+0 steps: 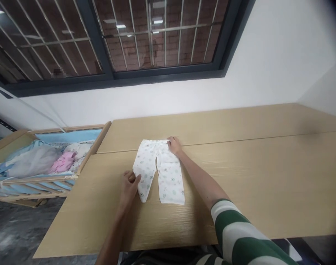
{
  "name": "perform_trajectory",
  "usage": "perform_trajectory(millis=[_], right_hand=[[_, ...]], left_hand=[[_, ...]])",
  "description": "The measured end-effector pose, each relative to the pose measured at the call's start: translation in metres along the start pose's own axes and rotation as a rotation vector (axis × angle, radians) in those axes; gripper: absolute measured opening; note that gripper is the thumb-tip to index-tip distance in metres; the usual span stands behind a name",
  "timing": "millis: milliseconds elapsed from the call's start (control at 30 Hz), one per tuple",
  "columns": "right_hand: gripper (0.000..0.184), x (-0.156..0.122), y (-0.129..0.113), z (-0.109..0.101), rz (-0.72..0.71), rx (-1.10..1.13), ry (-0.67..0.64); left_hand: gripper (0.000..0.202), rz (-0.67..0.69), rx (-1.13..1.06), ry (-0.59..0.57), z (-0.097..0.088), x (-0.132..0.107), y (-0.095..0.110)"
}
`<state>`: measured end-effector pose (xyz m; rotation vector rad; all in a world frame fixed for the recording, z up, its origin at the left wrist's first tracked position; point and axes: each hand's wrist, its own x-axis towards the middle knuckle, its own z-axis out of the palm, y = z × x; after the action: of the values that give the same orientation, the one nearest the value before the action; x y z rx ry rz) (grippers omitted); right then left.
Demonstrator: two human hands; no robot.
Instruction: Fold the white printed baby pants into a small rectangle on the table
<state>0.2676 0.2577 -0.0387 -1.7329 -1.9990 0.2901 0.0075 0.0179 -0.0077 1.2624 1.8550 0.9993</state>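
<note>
A small pair of white baby pants with a pale print lies spread flat on the wooden table, waist end away from me and legs towards me. My left hand pinches the outer edge of the left leg, thumb on top. At the far right corner of the waist, my right hand has its fingers curled over the fabric edge. The fingertips of the right hand are partly hidden by the hand itself.
The wooden table has a seam running across it. A wooden crib with blue lining stands at the left, holding pink cloth and clear plastic. Behind the table are a white wall and a barred window.
</note>
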Motion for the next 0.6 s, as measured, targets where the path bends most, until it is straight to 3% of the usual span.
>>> perform_trajectory(millis=[100,300,433,600], right_hand=[[0.027,-0.003,-0.001,-0.003,-0.001,0.002,0.009],[0.024,-0.006,-0.002,-0.005,0.018,0.043,0.029],[0.024,-0.008,0.0,-0.005,0.02,0.078,0.034],[0.024,-0.007,0.0,-0.005,0.029,0.104,0.035]], left_hand=[[0.044,-0.005,-0.101,-0.041,0.001,0.009,0.006],[0.06,-0.005,-0.117,-0.272,-0.005,0.011,0.01],[0.064,-0.008,-0.067,-0.314,-0.018,0.003,0.013],[0.06,-0.071,-0.163,-0.408,-0.035,-0.019,0.01]])
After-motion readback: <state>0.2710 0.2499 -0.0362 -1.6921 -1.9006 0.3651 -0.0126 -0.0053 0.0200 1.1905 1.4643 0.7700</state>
